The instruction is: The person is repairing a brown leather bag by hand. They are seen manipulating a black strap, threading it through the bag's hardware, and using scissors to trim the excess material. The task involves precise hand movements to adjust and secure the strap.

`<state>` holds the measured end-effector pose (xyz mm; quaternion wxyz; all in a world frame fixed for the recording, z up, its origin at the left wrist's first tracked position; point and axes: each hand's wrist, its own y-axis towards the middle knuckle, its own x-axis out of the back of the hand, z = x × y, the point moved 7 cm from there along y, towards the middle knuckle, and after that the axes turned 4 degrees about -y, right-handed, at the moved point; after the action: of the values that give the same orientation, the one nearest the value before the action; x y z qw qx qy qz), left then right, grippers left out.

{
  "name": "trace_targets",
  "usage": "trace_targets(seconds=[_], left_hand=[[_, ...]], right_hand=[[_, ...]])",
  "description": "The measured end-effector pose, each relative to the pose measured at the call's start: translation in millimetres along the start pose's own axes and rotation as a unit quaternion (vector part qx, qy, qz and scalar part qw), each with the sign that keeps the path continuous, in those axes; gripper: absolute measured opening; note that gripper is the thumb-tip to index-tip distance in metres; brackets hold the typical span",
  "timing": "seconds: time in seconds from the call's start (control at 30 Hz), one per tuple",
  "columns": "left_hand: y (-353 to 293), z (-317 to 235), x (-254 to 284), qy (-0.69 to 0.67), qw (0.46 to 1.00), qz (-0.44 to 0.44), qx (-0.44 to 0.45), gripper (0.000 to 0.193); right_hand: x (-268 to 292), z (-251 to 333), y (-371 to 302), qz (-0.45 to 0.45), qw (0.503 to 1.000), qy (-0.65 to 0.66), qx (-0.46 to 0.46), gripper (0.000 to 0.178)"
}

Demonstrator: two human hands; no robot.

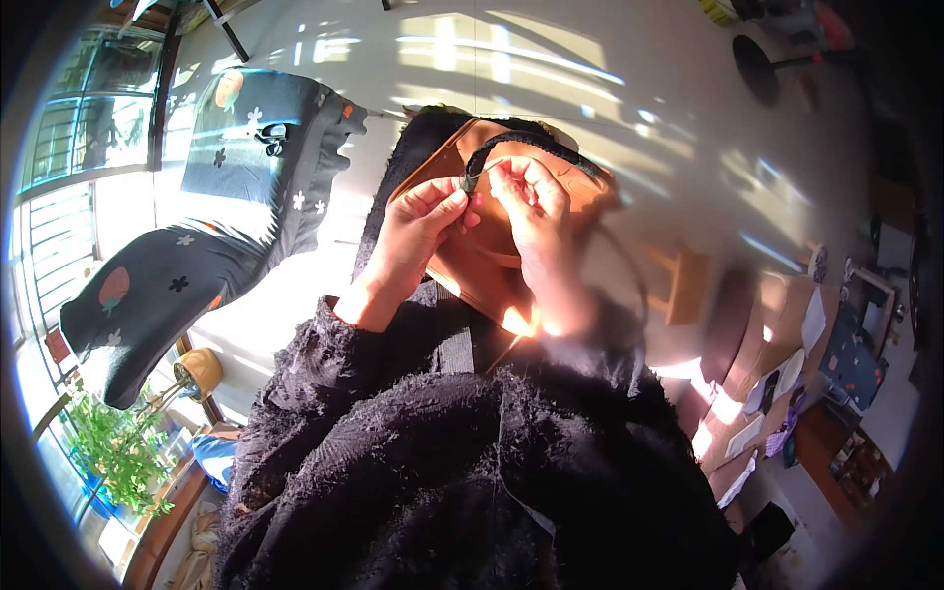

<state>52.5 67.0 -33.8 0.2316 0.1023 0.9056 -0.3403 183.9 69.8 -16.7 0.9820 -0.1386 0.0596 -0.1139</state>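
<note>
Both hands are pinching a dark strap [521, 147] that is arching over a brown leather bag [462, 265] held above the lap. The left hand [418, 221] is closing its fingertips on the strap's end; the right hand [536, 202] is gripping just beside it.

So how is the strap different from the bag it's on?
The strap is dark and thin, arching above; the bag is tan, broad and smooth. Both hands, left hand and right hand, pinch the strap, while the bag lies beneath them. Both sit in sunlight.
</note>
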Motion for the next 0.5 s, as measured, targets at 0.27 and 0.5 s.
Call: trace_targets(seconds=[0.27,0.5], left_hand=[[1,-9,-7,-0.047,0.998,0.037,-0.017,0.011],[0,-8,-7,-0.154,0.983,0.103,0.010,0.013]], right_hand=[[12,32,-3,0.007,0.991,-0.096,0.096,0.009],[15,112,-9,0.012,0.956,-0.146,0.253,0.008]])
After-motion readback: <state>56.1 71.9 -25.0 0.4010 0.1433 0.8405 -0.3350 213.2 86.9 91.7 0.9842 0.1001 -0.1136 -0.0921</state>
